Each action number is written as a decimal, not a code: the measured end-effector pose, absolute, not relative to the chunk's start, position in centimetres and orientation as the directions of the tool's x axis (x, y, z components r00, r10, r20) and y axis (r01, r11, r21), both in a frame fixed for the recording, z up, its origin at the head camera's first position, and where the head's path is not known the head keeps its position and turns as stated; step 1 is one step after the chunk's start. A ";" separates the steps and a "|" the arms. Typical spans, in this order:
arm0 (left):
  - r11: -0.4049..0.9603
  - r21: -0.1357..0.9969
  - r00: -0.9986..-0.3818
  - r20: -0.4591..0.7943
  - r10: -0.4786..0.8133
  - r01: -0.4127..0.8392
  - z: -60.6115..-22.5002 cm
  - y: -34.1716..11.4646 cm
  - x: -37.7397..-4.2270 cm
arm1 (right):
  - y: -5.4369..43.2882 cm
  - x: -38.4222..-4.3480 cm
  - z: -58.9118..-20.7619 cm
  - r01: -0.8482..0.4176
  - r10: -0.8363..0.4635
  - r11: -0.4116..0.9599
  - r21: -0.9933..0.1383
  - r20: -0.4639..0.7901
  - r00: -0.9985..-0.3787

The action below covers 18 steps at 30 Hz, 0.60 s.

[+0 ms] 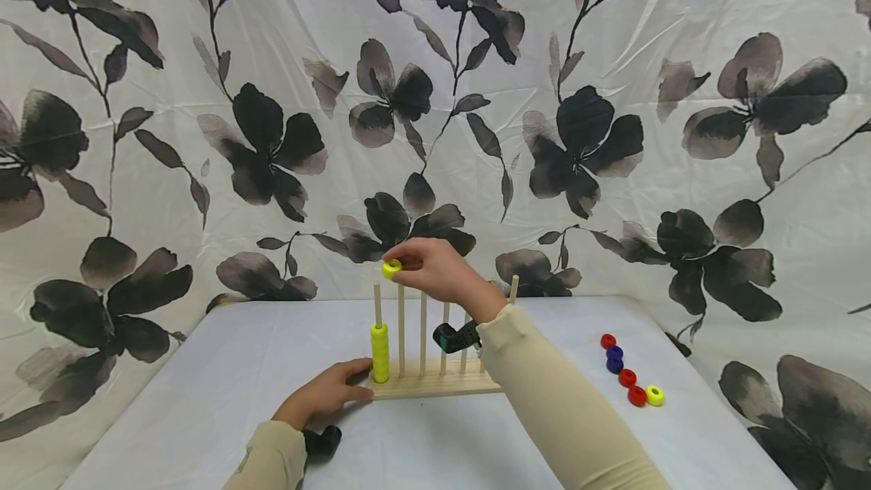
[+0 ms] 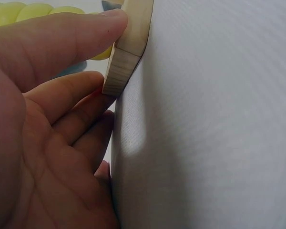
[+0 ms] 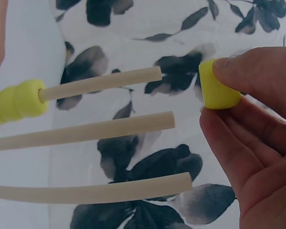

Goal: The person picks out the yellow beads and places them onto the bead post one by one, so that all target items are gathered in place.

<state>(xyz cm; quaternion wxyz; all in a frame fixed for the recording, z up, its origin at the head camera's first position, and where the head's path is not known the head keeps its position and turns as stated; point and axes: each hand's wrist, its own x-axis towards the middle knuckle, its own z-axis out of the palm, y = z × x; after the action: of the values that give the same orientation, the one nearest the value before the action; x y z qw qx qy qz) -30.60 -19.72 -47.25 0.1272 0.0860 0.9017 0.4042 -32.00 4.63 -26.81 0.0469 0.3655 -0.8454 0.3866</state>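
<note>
My right hand pinches a yellow ring-shaped bead between thumb and fingers. The bead is up near the tops of the two leftmost pegs, apart from them in the right wrist view. On the leftmost peg sits a stack of yellow beads, with the bare upper part of the peg sticking out. My left hand grips the left end of the wooden base, thumb at its front edge and fingers round the end. The other pegs I see carry no beads; my right forearm hides some of them.
Off to the right on the white-covered table lie loose beads: several red ones, two blue ones and a yellow one. A floral cloth hangs behind the table.
</note>
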 end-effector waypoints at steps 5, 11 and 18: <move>0.649 0.758 -0.951 -0.149 0.272 0.067 -47.4 -19.8 -30.6 | 4.1 -32.4 -27.2 -0.636 -0.569 0.435 -0.638 0.352 -0.743; 0.651 0.755 -0.951 -0.141 0.276 0.077 -47.4 -19.9 -30.6 | 3.5 -32.6 -27.6 -0.626 -0.571 0.452 -0.635 0.334 -0.750; 0.651 0.756 -0.950 -0.145 0.276 0.074 -47.3 -19.9 -30.7 | 2.9 -32.8 -28.0 -0.625 -0.569 0.467 -0.626 0.328 -0.754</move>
<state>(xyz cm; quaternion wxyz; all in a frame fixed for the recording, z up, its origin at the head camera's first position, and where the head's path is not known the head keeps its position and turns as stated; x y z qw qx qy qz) -30.68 -19.89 -47.35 0.1246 0.0972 0.8999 0.4064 -32.77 2.90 -27.99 0.0368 0.3488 -0.8557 0.3805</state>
